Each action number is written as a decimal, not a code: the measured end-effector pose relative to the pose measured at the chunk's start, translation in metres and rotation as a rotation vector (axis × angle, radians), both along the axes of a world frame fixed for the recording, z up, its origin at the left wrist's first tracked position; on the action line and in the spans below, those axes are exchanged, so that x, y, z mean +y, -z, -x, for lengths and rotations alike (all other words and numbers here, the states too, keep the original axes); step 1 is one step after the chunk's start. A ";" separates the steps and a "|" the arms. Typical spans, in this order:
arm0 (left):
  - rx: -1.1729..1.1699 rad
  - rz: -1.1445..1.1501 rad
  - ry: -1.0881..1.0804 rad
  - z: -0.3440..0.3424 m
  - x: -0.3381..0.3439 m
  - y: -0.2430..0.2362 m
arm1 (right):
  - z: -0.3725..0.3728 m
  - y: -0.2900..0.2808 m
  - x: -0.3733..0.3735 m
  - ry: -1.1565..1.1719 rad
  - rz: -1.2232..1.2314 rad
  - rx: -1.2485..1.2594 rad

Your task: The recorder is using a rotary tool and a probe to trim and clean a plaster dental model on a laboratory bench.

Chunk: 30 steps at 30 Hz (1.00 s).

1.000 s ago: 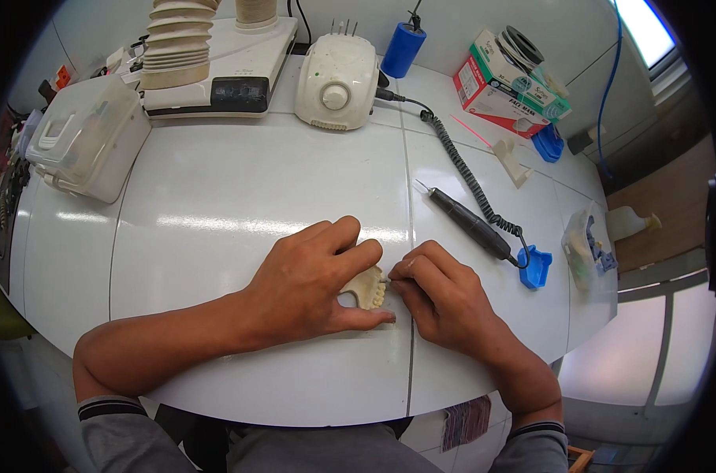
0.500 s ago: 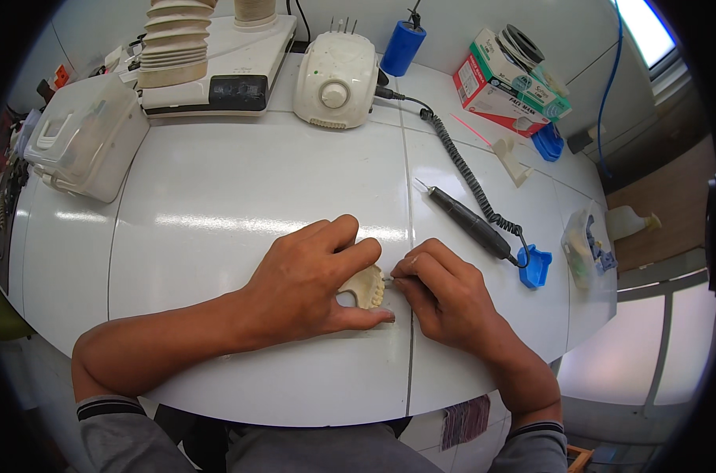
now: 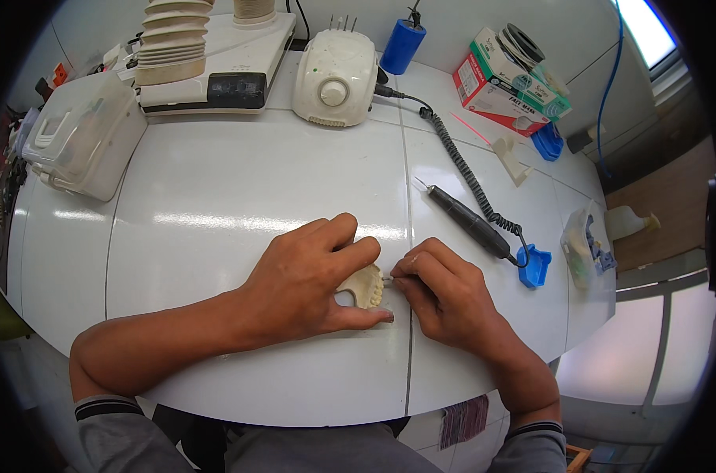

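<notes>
A cream-coloured dental cast [image 3: 365,288] with a curved row of teeth lies low over the white table. My left hand [image 3: 306,276] is closed round it, the thumb stretched along its near side and the fingers arched over its far side; they cover much of the cast. Close against the front teeth, my right hand [image 3: 446,288] is closed in a pinch. A tiny grey tip shows between its fingertips and the teeth, too small to name. Beyond my right hand a black handpiece [image 3: 468,222] with a thin bur lies on the table.
A coiled cord links the handpiece to a white control box [image 3: 336,79]. Around it stand a white machine with hoses [image 3: 236,87], a blue cylinder [image 3: 403,47] and stacked boxes [image 3: 503,91]. At left is a clear-lidded case [image 3: 86,138]; at right, a small blue tray [image 3: 535,266].
Both hands keep almost the same pose at the cast. The whole view has shifted very slightly; nothing is visibly taken up or let go.
</notes>
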State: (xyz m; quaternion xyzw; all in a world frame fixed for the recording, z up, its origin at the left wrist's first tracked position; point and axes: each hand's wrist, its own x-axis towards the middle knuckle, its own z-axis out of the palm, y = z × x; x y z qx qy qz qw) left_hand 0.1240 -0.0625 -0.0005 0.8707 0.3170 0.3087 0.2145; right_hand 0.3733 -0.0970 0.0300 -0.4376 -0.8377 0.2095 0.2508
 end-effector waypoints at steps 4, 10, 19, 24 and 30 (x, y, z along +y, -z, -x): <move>-0.006 0.008 0.007 0.000 0.000 0.000 | 0.000 0.003 0.001 -0.032 -0.026 0.019; -0.006 0.012 0.000 0.000 0.000 0.001 | 0.000 0.001 0.000 -0.032 -0.018 0.004; -0.002 0.012 0.005 0.001 0.000 -0.001 | 0.002 0.001 0.001 -0.036 -0.020 0.008; -0.006 0.000 0.005 -0.001 0.000 0.000 | -0.004 0.005 0.001 -0.034 -0.005 0.028; -0.006 0.005 0.003 0.002 0.000 0.000 | 0.001 0.001 0.001 -0.034 -0.001 0.012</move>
